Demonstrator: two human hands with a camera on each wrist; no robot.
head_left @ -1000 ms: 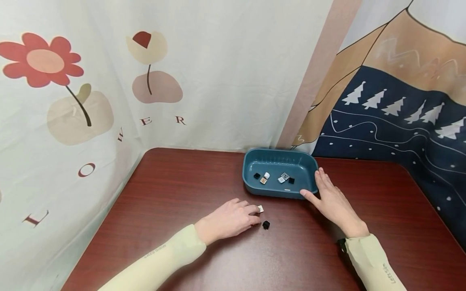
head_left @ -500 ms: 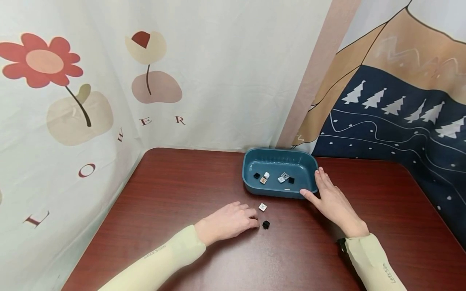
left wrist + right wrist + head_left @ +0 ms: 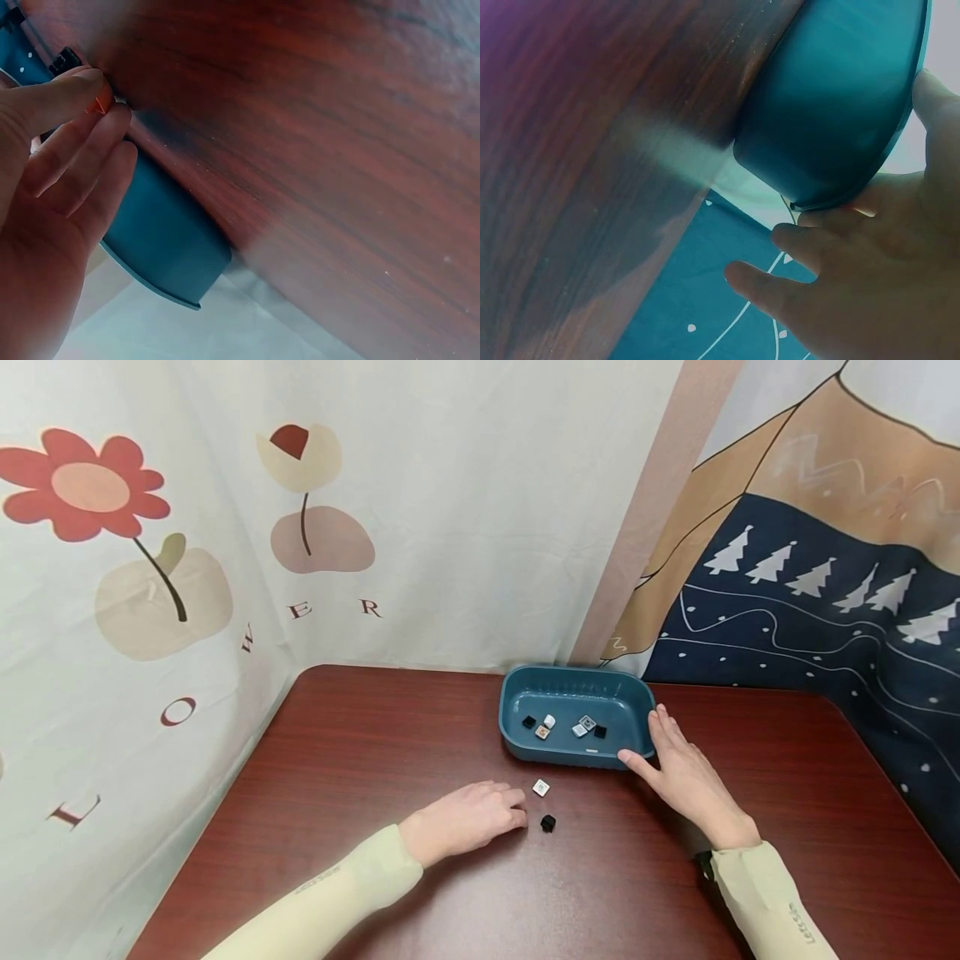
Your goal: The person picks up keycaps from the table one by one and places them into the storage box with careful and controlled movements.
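My left hand (image 3: pixel 468 816) is low over the table, left of two loose keycaps. In the left wrist view, its thumb and fingers pinch a small orange keycap (image 3: pixel 100 100), mostly covered by the fingertips and hidden in the head view. A white keycap (image 3: pixel 541 787) with a printed mark lies just right of the fingertips. Nearer me is a black keycap (image 3: pixel 548 823). The blue tray (image 3: pixel 577 760) stands behind them, with several black, white and tan keycaps inside. My right hand (image 3: pixel 686 777) rests against the tray's right end, fingers straight, thumb at the near rim.
The dark red wooden table (image 3: pixel 360 735) carries everything. Behind it hangs a pale curtain (image 3: pixel 465 527) with flower prints. A navy cloth (image 3: pixel 810 610) with white trees hangs at the right, behind the table edge.
My left hand has drawn back a little to the left from the white keycap, which now shows fully. The right hand and the tray have stayed in place.
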